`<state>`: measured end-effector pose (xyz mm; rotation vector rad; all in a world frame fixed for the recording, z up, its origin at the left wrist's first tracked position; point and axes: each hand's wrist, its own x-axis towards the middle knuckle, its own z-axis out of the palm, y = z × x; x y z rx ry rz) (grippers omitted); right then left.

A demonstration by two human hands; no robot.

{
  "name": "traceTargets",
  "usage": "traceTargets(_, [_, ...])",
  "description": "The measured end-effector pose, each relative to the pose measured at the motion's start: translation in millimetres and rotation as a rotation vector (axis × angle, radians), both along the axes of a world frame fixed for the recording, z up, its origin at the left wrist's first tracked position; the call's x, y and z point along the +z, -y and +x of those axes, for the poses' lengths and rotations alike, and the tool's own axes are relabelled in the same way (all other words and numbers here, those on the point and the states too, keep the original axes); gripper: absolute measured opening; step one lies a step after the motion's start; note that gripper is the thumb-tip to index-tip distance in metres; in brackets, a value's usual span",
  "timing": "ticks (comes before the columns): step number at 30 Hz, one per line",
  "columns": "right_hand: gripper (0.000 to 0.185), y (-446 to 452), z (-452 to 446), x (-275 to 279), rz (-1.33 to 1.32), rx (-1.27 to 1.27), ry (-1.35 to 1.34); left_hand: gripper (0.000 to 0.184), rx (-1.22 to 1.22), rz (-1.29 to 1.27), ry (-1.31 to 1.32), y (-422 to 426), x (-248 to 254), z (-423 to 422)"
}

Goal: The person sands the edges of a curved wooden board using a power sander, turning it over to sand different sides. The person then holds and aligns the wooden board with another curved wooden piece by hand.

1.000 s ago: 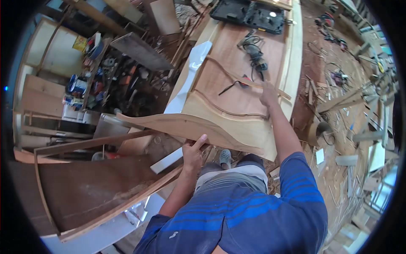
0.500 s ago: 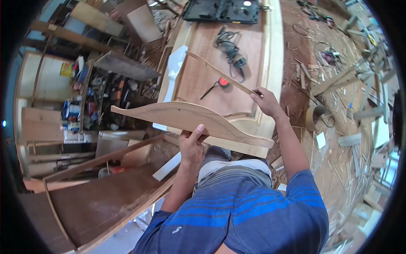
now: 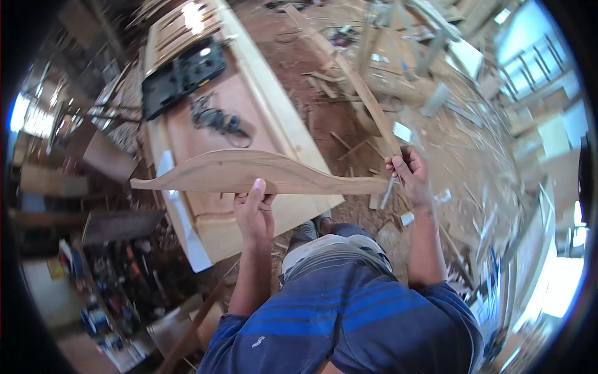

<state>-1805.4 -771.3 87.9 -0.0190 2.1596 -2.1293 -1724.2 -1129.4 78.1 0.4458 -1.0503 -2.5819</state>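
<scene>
My left hand (image 3: pixel 254 212) grips a curved wooden board (image 3: pixel 249 171) by its lower edge, thumb on top. The board has an arched upper edge and tapers to thin ends. Out to the right, my right hand (image 3: pixel 411 171) is closed on one end of a long, thin wooden strip (image 3: pixel 358 84), which points up and away over the floor. Beneath the board lies a panelled wooden door (image 3: pixel 274 118), partly hidden by it. A corded power tool (image 3: pixel 218 118) rests on the door's panel.
A black open tool case (image 3: pixel 184 75) sits farther along the door, and a white strip (image 3: pixel 184 218) lies along its left edge. Wood scraps and shavings litter the floor (image 3: pixel 461 137) at right. Shelves of cans and tools (image 3: pixel 106 299) stand at lower left.
The view has turned to the right. My right hand has swung the thin strip from above the door out over the floor. My left hand still holds the curved board.
</scene>
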Motion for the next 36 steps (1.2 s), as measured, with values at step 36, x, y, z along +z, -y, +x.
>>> traceTargets(36, [0.024, -305, 474, 34, -0.088, -1.230, -0.197, 0.022, -1.202, 0.059, -0.139, -509, 43, 84])
